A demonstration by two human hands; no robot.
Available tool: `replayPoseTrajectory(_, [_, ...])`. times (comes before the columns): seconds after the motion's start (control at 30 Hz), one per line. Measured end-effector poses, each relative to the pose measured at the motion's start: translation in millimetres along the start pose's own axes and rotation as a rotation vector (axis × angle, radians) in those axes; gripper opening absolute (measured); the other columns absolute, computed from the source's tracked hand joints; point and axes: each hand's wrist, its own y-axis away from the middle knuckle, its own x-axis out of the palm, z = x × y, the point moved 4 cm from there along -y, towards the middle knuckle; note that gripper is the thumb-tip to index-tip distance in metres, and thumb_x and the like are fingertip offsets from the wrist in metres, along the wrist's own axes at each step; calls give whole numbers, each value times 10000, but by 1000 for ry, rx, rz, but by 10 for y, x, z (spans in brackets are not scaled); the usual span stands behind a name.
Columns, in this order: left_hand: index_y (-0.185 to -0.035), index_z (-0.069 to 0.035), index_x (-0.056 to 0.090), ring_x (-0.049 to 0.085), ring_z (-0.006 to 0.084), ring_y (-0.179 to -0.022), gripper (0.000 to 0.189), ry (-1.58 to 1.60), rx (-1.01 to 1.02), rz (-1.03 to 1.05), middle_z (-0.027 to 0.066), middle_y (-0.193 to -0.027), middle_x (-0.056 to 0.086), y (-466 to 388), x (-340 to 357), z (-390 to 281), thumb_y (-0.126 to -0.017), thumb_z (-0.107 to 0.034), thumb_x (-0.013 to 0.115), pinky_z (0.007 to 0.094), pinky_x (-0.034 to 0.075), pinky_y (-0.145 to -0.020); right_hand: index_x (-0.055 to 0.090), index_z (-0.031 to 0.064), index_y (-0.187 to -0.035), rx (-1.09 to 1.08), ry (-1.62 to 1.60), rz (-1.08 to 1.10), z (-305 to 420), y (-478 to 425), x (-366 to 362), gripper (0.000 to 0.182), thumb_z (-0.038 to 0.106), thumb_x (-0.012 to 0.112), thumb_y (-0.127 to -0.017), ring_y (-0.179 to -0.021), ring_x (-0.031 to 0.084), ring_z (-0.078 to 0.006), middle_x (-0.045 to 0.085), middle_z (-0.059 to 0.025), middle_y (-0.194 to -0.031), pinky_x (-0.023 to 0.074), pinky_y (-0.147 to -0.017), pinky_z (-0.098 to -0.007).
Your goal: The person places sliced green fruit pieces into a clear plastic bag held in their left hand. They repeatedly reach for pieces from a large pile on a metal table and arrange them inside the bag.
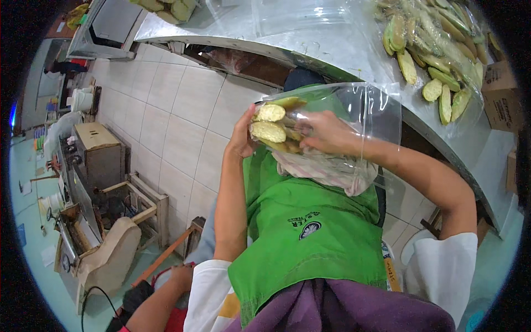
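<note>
A clear plastic bag (pixel 348 95) lies across my lap region, with long yellow-green sliced pieces of produce (pixel 269 132) at its left end. My left hand (pixel 242 135) grips that end from outside, its fingers against the bag and the pieces. Inside the bag is my right hand (pixel 319 132), its arm passing through the bag's opening at the right; its fingers touch the rear ends of the pieces, and whether they grip one is unclear. Under the bag, a striped cloth (pixel 327 170) rests on the green apron (pixel 307 207).
More sliced pieces (pixel 446 93) lie in and beside a large plastic bag on the metal table (pixel 332 50), upper right. Another packed bag (pixel 174 10) sits at its far left. A co-worker's arm (pixel 166 294) is at lower left, near a wooden frame (pixel 153 207). Cardboard boxes (pixel 502 99) stand at right.
</note>
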Motion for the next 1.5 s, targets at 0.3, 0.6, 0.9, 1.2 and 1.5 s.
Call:
replayPoseTrajectory(0.3, [-1228,-72,433,541,251,-1034,593,19,67,41,99,-1150,536,47,-4,28,-851,-527,404,404,466,-841,471,15,-899,256,-47,90,40,15,-12,350,205,679,-691,-708,608,-279,599,-136,-723,451,-611,-394])
replayPoseTrajectory(0.6, [-1224,-45,443,572,271,-977,664,47,3,89,120,-1143,550,56,-55,-44,-824,-572,388,395,470,-833,434,10,-1025,105,57,-51,-26,-100,24,300,90,568,-769,-595,613,-209,568,-141,-734,472,-471,-347])
replayPoseTrajectory(0.9, [-1261,-57,413,476,286,-1111,701,-141,-4,-12,129,-1228,488,97,-8,24,-804,-588,387,418,378,-912,386,-8,-1197,339,-418,91,170,97,58,466,80,581,-783,-524,594,-151,563,-95,-799,491,-402,-258])
replayPoseTrajectory(1.2, [-1270,-64,399,481,283,-1095,712,-108,7,1,125,-1231,479,42,-53,158,-792,-591,381,416,384,-919,529,-88,-983,696,-931,-160,47,11,154,304,186,525,-851,-465,606,-188,594,-140,-656,470,-368,-256])
replayPoseTrajectory(1.5, [-1260,-48,405,481,283,-1100,672,-32,73,32,137,-1217,483,-1,-27,202,-801,-539,387,415,382,-927,537,-64,-974,780,-864,-221,-16,-73,272,318,225,564,-843,-461,571,-134,585,-94,-672,422,-365,-217])
